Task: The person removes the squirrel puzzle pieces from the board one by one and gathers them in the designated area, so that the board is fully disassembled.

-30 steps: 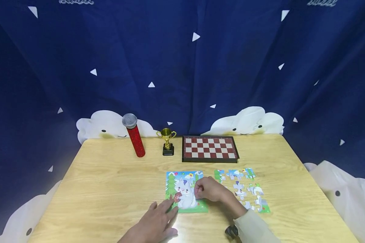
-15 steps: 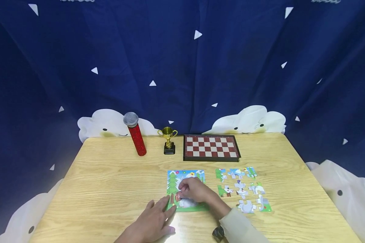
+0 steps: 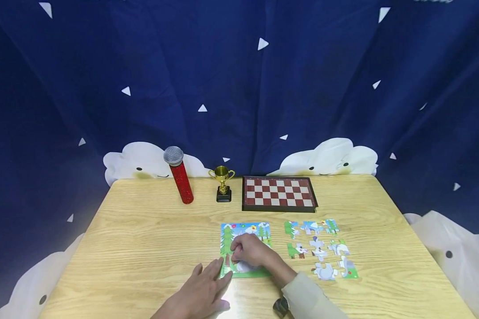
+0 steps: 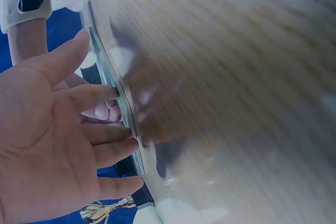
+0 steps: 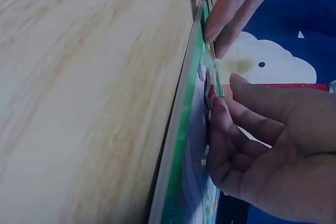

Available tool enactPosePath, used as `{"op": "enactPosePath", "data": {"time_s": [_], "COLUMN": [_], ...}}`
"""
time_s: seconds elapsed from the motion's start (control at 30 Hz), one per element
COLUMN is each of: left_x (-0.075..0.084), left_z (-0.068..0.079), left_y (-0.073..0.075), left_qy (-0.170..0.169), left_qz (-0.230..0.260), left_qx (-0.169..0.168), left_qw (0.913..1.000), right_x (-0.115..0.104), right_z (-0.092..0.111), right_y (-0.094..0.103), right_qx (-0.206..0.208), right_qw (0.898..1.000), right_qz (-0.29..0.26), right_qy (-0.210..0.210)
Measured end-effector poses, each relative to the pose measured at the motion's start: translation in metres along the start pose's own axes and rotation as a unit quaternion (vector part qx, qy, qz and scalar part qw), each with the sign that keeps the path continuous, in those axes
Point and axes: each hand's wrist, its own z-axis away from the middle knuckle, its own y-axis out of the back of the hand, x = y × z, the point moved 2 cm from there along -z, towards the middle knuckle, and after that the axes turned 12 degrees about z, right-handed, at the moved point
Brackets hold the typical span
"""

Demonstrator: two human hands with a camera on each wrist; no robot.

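Note:
A square picture puzzle (image 3: 255, 273) showing a white squirrel among trees lies mid-table. My left hand (image 3: 201, 289) is spread flat, with fingertips touching its lower left edge; the left wrist view shows the straight fingers of that hand (image 4: 68, 135) against the board's rim. My right hand (image 3: 250, 250) is over the picture's middle with curled fingers. In the right wrist view the fingers of this hand (image 5: 262, 135) are at a slightly raised puzzle piece (image 5: 210, 88), apparently gripping it, though the contact is partly hidden.
Several loose puzzle pieces (image 3: 318, 249) lie in rough rows to the right of the board. Behind stand a red microphone (image 3: 182, 184), a small gold trophy (image 3: 222, 181) and a chessboard (image 3: 279, 195). A blue curtain (image 3: 223, 88) hangs beyond the table (image 3: 143, 248).
My right hand has moved left across the squirrel picture, uncovering loose pieces on the right. My left hand has stayed at the board's lower left edge. The head view has shifted slightly.

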Motion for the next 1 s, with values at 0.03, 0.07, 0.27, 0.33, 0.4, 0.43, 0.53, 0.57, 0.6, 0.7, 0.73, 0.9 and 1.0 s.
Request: {"op": "enactPosePath", "data": {"time_s": [0.03,0.07,0.27,0.33,0.4,0.43,0.53,0.57,0.6,0.7,0.73,0.9,1.0], "left_x": [0.0,0.0,0.001,0.001,0.002,0.002,0.002,0.002,0.002,0.002,0.002,0.002,0.002], "left_z": [0.0,0.0,0.0,0.0,0.0,0.001,0.001,0.001,0.001,0.001,0.001,0.0,-0.002], "left_y": [0.0,0.0,0.0,0.0,0.0,0.001,0.001,0.0,0.0,0.0,0.0,0.001,0.001], "left_qy": [0.0,-0.001,-0.004,-0.005,-0.007,-0.007,-0.005,-0.004,-0.004,-0.004,-0.004,-0.001,0.001], "left_qz": [0.0,0.0,-0.012,-0.017,-0.022,-0.025,-0.031,-0.032,-0.032,-0.029,-0.026,-0.019,-0.023], "left_qx": [-0.001,-0.001,0.0,-0.001,-0.001,0.0,0.0,0.0,0.0,0.0,-0.001,-0.006,-0.006], "left_qw": [1.0,1.0,0.9999,0.9998,0.9997,0.9996,0.9995,0.9995,0.9995,0.9996,0.9996,0.9998,0.9997], "right_x": [0.0,-0.001,-0.002,-0.003,-0.003,-0.003,-0.002,-0.002,-0.001,0.002,0.004,0.013,0.022], "right_z": [0.0,0.0,-0.002,-0.002,-0.003,-0.003,-0.003,-0.003,-0.003,-0.002,0.0,0.01,0.018], "right_y": [0.0,0.0,-0.001,-0.002,-0.002,-0.002,0.0,0.001,0.003,0.009,0.011,0.025,0.033], "right_qx": [0.0,-0.002,0.003,0.005,0.006,0.006,0.007,0.008,0.008,0.009,0.01,0.015,0.022], "right_qw": [1.0,1.0,1.0,1.0,1.0,1.0,0.999,0.999,0.998,0.997,0.997,0.998,0.998], "right_qz": [-0.001,-0.004,-0.011,-0.014,-0.018,-0.023,-0.039,-0.047,-0.055,-0.066,-0.065,-0.062,-0.056], "right_qy": [-0.001,-0.003,-0.008,-0.011,-0.016,-0.019,-0.026,-0.027,-0.027,-0.027,-0.026,-0.02,-0.022]}}
